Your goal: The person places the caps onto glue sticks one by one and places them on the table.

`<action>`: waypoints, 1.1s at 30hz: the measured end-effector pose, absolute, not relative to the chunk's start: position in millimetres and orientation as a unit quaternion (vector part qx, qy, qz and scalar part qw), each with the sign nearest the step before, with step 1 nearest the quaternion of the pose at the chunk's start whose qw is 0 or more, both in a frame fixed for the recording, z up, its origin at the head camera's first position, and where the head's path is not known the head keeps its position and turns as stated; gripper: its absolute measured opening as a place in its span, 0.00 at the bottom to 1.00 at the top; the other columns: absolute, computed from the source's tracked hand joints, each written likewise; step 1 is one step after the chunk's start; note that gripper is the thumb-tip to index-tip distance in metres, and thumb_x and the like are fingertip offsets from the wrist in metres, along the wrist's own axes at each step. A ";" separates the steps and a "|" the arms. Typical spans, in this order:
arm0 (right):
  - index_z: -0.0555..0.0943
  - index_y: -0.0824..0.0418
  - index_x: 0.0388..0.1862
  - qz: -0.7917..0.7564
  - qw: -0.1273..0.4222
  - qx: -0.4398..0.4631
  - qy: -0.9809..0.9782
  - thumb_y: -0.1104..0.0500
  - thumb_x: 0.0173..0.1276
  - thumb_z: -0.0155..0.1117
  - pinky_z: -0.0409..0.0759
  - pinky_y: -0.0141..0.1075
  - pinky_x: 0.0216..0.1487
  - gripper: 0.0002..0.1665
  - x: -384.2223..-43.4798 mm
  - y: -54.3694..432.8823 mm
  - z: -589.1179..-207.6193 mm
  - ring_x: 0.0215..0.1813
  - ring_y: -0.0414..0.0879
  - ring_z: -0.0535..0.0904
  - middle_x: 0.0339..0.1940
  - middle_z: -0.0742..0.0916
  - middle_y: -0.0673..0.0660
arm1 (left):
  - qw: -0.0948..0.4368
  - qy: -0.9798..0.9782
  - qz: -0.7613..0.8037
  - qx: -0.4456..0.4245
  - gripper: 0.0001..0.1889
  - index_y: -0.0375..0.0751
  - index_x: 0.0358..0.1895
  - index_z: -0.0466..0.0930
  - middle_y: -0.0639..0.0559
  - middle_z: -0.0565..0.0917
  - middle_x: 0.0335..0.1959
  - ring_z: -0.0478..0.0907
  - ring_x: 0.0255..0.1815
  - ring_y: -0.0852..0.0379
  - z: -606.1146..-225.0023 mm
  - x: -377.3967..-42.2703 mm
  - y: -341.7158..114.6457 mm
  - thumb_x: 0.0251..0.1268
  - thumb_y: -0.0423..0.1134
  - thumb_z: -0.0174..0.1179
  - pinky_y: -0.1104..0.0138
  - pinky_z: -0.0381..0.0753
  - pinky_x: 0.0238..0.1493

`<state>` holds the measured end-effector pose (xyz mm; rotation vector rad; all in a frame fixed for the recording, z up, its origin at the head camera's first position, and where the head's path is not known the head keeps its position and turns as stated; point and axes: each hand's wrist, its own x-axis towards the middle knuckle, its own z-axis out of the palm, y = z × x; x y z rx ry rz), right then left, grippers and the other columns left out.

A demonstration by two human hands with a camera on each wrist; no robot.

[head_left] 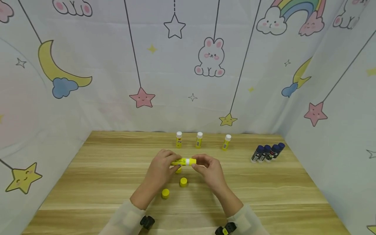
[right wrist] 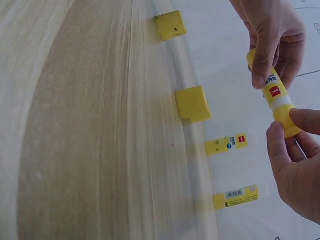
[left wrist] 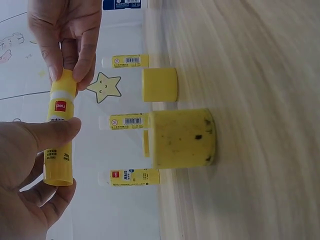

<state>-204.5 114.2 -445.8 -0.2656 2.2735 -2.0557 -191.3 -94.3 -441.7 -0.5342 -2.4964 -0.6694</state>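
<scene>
The left hand (head_left: pixel 160 166) and right hand (head_left: pixel 211 166) each hold, in a pinching grip, one end of a yellow cylindrical glue stick (head_left: pixel 182 162), level above the wood-grained bench (head_left: pixel 273 195). Short yellow cylindrical caps (head_left: pixel 183 182) stand nearer; three white-topped yellow tubes (head_left: pixel 199 141), far; four dark-blue-topped tubes (head_left: pixel 265 153), far right.

wooden table (head_left: pixel 288 202) | printed curtain (head_left: pixel 176 70) (one rabbit (head_left: pixel 210 62) winks) | four dark tubes (head_left: pixel 265 153) clustered right
</scene>
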 end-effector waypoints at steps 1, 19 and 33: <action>0.86 0.62 0.50 -0.667 0.031 -0.087 0.739 0.67 0.65 0.72 0.84 0.34 0.52 0.14 -204.3 114.1 -445.5 0.52 0.50 0.83 0.47 0.88 0.58 | 0.249 -0.916 -0.243 -0.198 0.18 0.47 0.45 0.90 0.57 0.86 0.41 0.78 0.44 0.58 -441.5 -191.3 -94.2 0.48 0.35 0.80 0.68 0.83 0.45; 0.88 0.64 0.47 -0.651 0.004 -0.082 0.754 0.68 0.63 0.73 0.86 0.32 0.47 0.12 -201.1 110.6 -445.1 0.49 0.49 0.84 0.47 0.89 0.57 | 0.262 -0.905 -0.229 -0.245 0.16 0.45 0.43 0.89 0.57 0.86 0.40 0.80 0.44 0.58 -436.9 -188.7 -94.6 0.49 0.35 0.80 0.68 0.84 0.47; 0.89 0.64 0.42 -0.646 -0.007 -0.067 0.760 0.70 0.60 0.75 0.86 0.31 0.41 0.11 -194.5 113.6 -440.3 0.43 0.47 0.84 0.43 0.89 0.56 | 0.290 -0.867 -0.214 -0.343 0.16 0.42 0.42 0.89 0.56 0.83 0.36 0.79 0.38 0.60 -437.8 -192.1 -97.0 0.46 0.34 0.81 0.72 0.83 0.38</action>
